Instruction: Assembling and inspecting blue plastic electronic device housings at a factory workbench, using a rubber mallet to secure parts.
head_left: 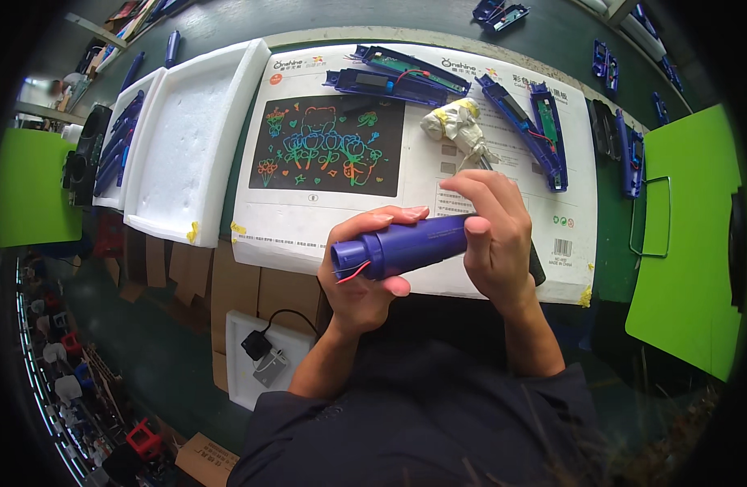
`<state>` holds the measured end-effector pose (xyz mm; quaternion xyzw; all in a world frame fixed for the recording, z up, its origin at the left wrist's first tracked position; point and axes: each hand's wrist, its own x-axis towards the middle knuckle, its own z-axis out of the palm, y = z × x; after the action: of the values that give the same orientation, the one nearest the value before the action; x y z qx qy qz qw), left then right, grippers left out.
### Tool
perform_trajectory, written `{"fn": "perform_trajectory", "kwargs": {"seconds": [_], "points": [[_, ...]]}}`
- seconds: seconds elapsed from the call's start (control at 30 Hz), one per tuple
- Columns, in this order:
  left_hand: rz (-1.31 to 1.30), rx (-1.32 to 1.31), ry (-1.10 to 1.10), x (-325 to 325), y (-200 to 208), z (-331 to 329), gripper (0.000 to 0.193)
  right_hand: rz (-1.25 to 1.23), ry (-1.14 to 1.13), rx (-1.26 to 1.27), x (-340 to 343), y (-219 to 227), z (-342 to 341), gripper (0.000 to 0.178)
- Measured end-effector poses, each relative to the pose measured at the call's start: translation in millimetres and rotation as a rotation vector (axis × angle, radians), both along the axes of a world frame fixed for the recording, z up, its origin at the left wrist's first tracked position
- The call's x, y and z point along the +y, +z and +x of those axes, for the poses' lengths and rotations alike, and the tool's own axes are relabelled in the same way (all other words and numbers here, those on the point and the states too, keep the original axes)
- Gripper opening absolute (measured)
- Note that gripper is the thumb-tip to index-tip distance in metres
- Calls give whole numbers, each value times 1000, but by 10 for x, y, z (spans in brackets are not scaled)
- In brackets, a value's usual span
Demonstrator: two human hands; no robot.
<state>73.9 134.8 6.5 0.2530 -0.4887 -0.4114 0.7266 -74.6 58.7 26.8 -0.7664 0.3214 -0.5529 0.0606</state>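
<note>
A purple-blue plastic tube housing (418, 246) lies nearly level above the front of the white box. At its left open end, a red wire and a dark one stick out. My left hand (359, 280) wraps around that end, fingers behind and thumb below. My right hand (499, 239) is closed about the right end, thumb against the casing; its fingertips curl above it. Behind my right hand lies a hammer (455, 126), its head wrapped in pale cloth and yellow tape. Its dark handle runs under the hand toward the box's front edge.
Opened purple housings (524, 130) with green circuit boards lie on the white box (296, 239). White foam trays (191, 138) stand at left, one bearing housings. Green panels (686, 243) flank both sides. Below the box, a black adapter (256, 345) rests on foam.
</note>
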Motion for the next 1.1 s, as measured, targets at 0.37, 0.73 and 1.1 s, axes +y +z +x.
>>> {"fn": "perform_trajectory", "kwargs": {"seconds": [0.37,0.73,1.1], "points": [[319,-245,34,21,-46,-109,48,889,119,-360,266,-56,29,63],[118,-733,256,-1,54,-168,52,776,293,-1119,-5,59,-71,38],[40,-308,206,-13,136,-185,58,295,-6,-28,52,77,-20,52]]}}
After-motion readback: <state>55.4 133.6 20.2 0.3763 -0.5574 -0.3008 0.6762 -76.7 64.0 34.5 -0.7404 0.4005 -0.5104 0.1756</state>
